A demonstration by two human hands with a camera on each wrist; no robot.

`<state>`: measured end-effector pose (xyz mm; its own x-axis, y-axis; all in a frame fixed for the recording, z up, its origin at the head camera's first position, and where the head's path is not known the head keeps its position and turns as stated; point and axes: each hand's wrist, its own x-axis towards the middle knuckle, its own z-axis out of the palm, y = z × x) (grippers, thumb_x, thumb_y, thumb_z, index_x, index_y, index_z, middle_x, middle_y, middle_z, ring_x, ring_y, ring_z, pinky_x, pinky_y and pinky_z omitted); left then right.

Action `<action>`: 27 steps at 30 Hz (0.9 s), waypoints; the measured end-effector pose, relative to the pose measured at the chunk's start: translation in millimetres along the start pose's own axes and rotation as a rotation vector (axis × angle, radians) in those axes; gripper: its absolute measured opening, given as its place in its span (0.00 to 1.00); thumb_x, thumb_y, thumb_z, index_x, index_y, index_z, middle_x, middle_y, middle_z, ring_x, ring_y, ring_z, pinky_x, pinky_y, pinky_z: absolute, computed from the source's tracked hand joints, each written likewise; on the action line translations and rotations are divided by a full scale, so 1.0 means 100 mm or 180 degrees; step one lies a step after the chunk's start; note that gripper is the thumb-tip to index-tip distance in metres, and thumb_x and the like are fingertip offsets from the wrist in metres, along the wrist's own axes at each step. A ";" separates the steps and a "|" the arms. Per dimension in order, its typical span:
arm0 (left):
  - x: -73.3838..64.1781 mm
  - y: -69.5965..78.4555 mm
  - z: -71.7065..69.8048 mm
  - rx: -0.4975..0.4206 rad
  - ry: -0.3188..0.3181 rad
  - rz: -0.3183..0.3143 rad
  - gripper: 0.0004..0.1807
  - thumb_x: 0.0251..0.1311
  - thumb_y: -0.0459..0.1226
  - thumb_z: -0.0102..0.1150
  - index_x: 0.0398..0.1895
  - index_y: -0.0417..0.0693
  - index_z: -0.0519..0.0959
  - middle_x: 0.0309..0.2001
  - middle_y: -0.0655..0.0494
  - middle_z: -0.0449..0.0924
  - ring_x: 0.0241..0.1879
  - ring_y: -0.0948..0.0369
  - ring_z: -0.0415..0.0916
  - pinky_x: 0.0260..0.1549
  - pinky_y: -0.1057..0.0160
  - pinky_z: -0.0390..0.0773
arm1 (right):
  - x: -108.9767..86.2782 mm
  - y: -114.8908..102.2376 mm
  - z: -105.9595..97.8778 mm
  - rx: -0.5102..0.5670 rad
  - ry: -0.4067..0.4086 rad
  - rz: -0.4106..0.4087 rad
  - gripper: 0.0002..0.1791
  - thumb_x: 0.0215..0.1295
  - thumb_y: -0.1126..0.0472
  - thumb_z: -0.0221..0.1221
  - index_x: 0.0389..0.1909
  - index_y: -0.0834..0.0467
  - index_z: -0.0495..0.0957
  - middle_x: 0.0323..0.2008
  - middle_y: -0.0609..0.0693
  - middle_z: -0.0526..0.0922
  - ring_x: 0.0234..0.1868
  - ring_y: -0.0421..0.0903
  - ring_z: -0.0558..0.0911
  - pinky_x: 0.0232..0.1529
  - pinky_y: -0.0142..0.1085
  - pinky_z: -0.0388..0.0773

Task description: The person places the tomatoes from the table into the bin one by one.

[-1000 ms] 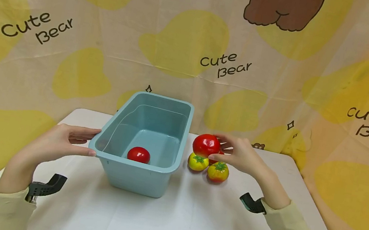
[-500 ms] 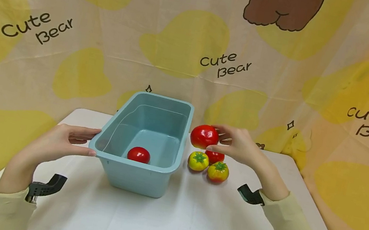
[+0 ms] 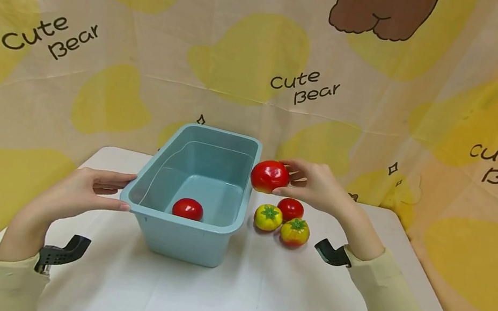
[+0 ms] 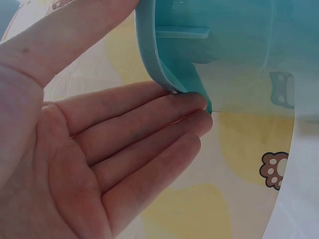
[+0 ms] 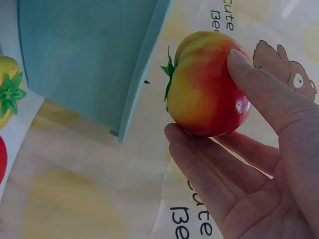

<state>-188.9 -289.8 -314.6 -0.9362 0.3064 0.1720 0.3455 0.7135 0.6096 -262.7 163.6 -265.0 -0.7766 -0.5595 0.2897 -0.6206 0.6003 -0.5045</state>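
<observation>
My right hand (image 3: 317,185) holds a red tomato (image 3: 270,177) between thumb and fingers, in the air just right of the bin's rim. In the right wrist view this tomato (image 5: 207,84) shows a yellow-green side and green leaves. A light blue plastic bin (image 3: 183,243) stands on the table, with one red tomato (image 3: 188,209) inside. My left hand (image 3: 83,194) touches the bin's near left corner, its fingers fairly straight at the rim, as the left wrist view also shows. Right of the bin sit two yellowish tomatoes, one yellow (image 3: 268,218), one yellow-red (image 3: 294,233), and a red tomato (image 3: 290,209).
The white table (image 3: 249,308) ends at the back against a patterned cloth (image 3: 245,57), which also hangs along both sides. The bin's raised right wall stands between its inside and the loose tomatoes.
My right hand has lifted the tomato up and left from the group toward the bin's right rim, uncovering the red tomato behind. The left hand and bin stay in place.
</observation>
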 end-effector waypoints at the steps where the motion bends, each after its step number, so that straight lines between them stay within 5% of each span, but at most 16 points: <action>1: 0.00 0.00 0.00 -0.0007 0.0002 0.0004 0.35 0.49 0.51 0.69 0.62 0.51 0.74 0.56 0.52 0.79 0.48 0.78 0.75 0.47 0.81 0.75 | 0.01 -0.01 0.00 0.0013 -0.0004 -0.0012 0.32 0.51 0.54 0.71 0.57 0.59 0.74 0.49 0.55 0.83 0.47 0.51 0.84 0.44 0.41 0.85; 27: -0.01 0.01 0.00 -0.0029 0.0008 -0.0030 0.35 0.49 0.52 0.70 0.62 0.51 0.74 0.56 0.52 0.79 0.49 0.73 0.77 0.48 0.77 0.77 | 0.37 -0.25 0.07 0.0109 -0.0157 -0.0175 0.32 0.52 0.53 0.71 0.58 0.58 0.74 0.49 0.53 0.83 0.46 0.48 0.84 0.42 0.37 0.85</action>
<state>-188.1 -289.2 -314.4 -0.9396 0.2982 0.1681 0.3362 0.7106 0.6181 -275.3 124.0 -247.4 -0.7346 -0.6191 0.2777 -0.6575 0.5484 -0.5167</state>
